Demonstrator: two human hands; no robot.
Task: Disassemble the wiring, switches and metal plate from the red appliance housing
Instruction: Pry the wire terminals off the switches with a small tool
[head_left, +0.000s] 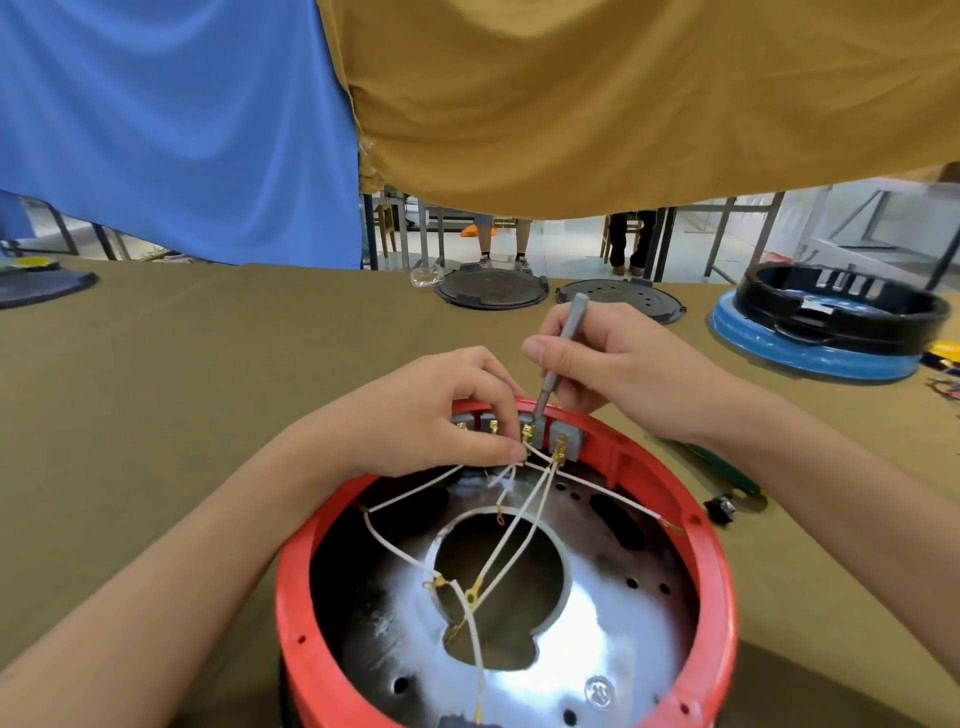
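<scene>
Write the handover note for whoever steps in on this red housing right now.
Right hand: holds a grey screwdriver, tip down at the grey switches on the far wall of the red housing.
Left hand: fingertips pinch a white wire at a brass terminal beside the tip.
Done: housing open, some ring terminals hang loose.
Left: unplug remaining wires, free the switches, lift out the metal plate.

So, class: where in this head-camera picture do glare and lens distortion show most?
Head view: glare whitens the shiny round metal plate inside the red plastic housing, washing out its surface near the bottom; wide-angle distortion bends the olive-covered table edge and stretches both forearms; the centre stays sharp.
</scene>
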